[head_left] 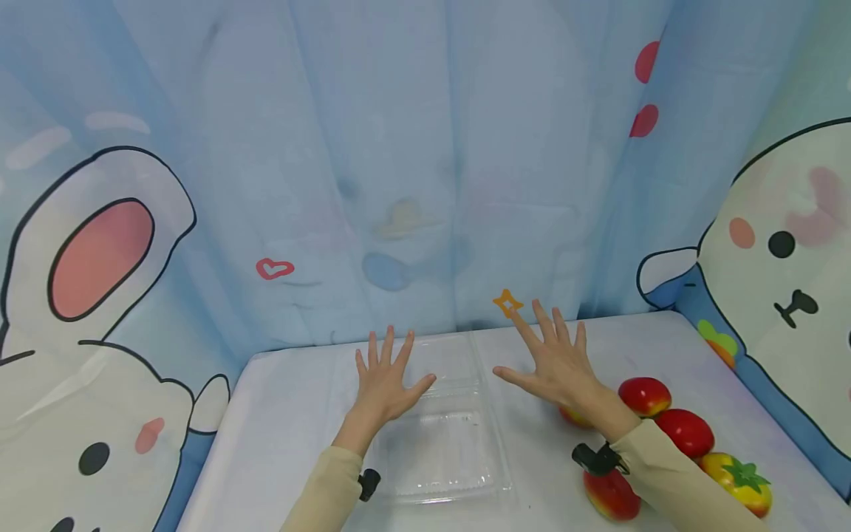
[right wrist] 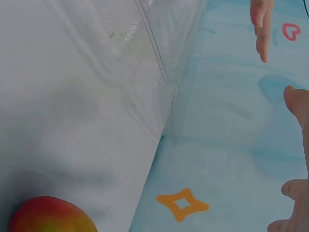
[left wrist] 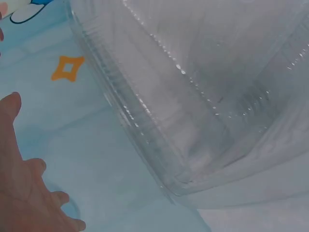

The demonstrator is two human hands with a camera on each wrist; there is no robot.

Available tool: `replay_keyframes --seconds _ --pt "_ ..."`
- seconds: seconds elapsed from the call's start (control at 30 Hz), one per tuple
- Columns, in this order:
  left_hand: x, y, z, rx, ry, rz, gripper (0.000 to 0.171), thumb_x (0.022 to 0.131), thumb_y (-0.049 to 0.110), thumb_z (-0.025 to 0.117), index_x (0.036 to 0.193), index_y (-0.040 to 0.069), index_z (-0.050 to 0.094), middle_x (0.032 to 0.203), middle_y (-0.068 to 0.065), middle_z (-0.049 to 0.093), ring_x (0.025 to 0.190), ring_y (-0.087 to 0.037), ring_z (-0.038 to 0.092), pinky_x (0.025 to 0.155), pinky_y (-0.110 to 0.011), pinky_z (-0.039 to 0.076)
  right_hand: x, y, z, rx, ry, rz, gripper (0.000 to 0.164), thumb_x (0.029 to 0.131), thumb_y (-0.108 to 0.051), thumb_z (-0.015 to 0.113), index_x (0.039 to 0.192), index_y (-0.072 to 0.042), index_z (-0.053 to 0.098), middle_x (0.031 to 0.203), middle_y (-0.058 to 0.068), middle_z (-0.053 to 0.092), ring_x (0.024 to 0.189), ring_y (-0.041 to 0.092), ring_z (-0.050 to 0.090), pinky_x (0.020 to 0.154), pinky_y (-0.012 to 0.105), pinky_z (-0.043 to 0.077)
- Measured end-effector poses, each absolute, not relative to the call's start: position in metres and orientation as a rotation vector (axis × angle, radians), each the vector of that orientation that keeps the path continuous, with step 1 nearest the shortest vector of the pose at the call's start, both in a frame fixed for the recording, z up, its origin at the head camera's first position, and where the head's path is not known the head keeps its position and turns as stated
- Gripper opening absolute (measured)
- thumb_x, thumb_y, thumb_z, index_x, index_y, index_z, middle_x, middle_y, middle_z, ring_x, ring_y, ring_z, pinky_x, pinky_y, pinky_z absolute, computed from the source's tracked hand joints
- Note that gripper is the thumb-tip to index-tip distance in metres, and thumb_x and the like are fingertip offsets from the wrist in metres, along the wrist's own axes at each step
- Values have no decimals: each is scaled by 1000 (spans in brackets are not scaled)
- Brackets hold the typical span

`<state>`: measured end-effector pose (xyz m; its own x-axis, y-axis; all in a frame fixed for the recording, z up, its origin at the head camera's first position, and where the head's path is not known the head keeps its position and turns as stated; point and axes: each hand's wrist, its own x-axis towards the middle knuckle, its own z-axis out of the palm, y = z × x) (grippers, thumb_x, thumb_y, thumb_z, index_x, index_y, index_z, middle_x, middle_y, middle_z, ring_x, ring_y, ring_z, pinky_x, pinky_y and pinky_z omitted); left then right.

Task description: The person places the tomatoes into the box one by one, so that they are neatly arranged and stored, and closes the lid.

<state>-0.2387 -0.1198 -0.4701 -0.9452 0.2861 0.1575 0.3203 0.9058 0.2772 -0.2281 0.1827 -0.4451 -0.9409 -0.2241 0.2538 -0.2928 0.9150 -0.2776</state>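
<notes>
My left hand hovers with spread fingers over the left side of a clear plastic clamshell box, whose lid lies folded back toward the curtain. Fingers also spread and holding nothing, my right hand is held to the right of the box. In the left wrist view the box fills much of the picture, with the left hand at the edge. The right wrist view catches the right hand and, above it, part of the left one. One red-yellow mango is mostly hidden under my right wrist.
Right of the box on the white-covered table lie more mangoes: a far one, a middle one and a near one by my sleeve. A yellow-red fruit with green leaves lies beyond my forearm. A blue printed curtain hangs behind.
</notes>
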Motion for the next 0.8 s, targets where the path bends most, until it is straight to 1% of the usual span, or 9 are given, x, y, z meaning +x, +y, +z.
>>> replay_keyframes --seconds 0.17,0.4,0.6,0.8 --pt "-242 -127 -475 -463 -2980 -468 82 92 65 47 159 25 20 164 -15 9 148 -46 -4 112 -71 2 -229 186 -450 399 -2858 458 98 82 -66 63 157 -17 26 162 24 10 143 55 10 105 80 1" --pt "-242 -148 -488 -432 -3008 -582 79 94 57 51 157 18 26 163 -18 13 147 -48 1 112 -70 7 -228 185 -458 391 -2878 479 96 83 -64 63 156 -13 29 161 26 13 142 57 11 104 81 3" --pt "-244 -160 -495 -405 -3003 -661 79 94 57 50 158 19 24 163 -19 12 147 -49 1 113 -69 7 -230 187 -461 366 -2884 451 94 83 -63 63 155 -12 30 159 27 16 140 57 15 104 81 5" --pt "-243 -166 -499 -390 -3000 -714 78 94 55 51 158 18 26 162 -21 15 146 -50 5 112 -71 9 -231 189 -464 357 -2902 471 95 83 -64 62 155 -12 29 159 28 16 140 58 15 104 81 4"
